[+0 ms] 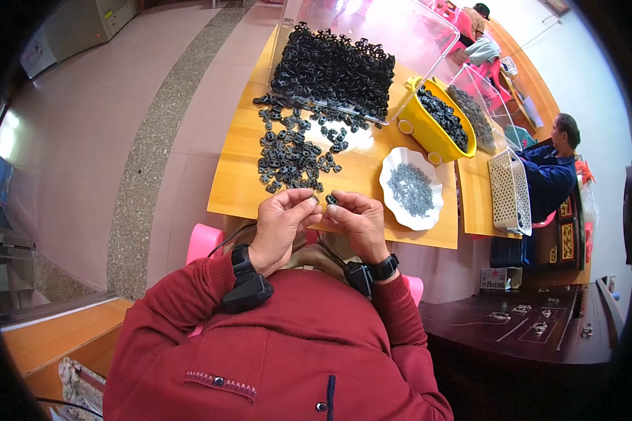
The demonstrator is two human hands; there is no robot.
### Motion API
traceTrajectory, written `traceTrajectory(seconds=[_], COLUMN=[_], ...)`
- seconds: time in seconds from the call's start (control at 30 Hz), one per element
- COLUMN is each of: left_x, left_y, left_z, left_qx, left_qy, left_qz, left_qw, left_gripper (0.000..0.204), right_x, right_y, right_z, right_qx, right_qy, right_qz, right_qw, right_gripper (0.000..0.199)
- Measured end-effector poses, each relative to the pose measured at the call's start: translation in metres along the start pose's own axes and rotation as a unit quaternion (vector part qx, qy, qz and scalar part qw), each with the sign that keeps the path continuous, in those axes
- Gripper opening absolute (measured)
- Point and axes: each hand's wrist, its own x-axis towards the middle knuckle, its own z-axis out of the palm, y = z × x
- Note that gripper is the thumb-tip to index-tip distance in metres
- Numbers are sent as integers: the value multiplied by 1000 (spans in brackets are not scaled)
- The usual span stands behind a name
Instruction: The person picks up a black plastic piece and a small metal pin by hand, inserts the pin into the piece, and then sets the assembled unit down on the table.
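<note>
My right hand [361,223] pinches a small black two-holed plastic piece [331,200] between thumb and fingers. Close beside it, my left hand [282,223] is closed in a pinch at the table's front edge; a tiny thing shows at its fingertips, too small to name. Just beyond both hands lies a loose pile of similar black plastic pieces [288,158]. On the right, a white wavy-rimmed plate [427,219] holds a heap of tiny silvery metal bits [410,189].
Behind the pile, a clear plastic bin [428,42] lies on its side, full of black pieces. Right of it stands a yellow tub [423,133] of dark pieces. A white perforated basket [510,193] stands near a seated person in dark blue [548,179]. The wooden table [239,179] ends near my wrists.
</note>
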Motion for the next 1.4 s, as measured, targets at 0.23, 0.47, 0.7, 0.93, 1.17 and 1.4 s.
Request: traceTrajectory(seconds=[0.23, 0.47, 0.7, 0.93, 1.17, 1.4], left_x=[0, 0, 0, 1, 1, 1], left_y=[-1, 0, -1, -3, -5, -3], left_z=[2, 2, 2, -1, -2, -2], left_qx=[-13, -15, -3, 8, 9, 18], left_qy=[-5, 0, 0, 1, -5, -10], left_qz=[-3, -4, -4, -1, 0, 0], left_qw=[1000, 1000, 1000, 1000, 1000, 1000], left_gripper=[15, 15, 15, 14, 15, 14], right_x=[1, 0, 2, 4, 0, 2], right_y=[4, 2, 7, 11, 5, 3], right_z=[-2, 1, -3, -7, -2, -7], right_qx=[-15, -18, 23, -23, 49, 37], right_qy=[-3, -7, -22, -28, -54, -31], right_qz=[-12, 3, 7, -10, 9, 17], right_qw=[1000, 1000, 999, 999, 997, 999], right_gripper=[23, 20, 21, 24, 22, 20])
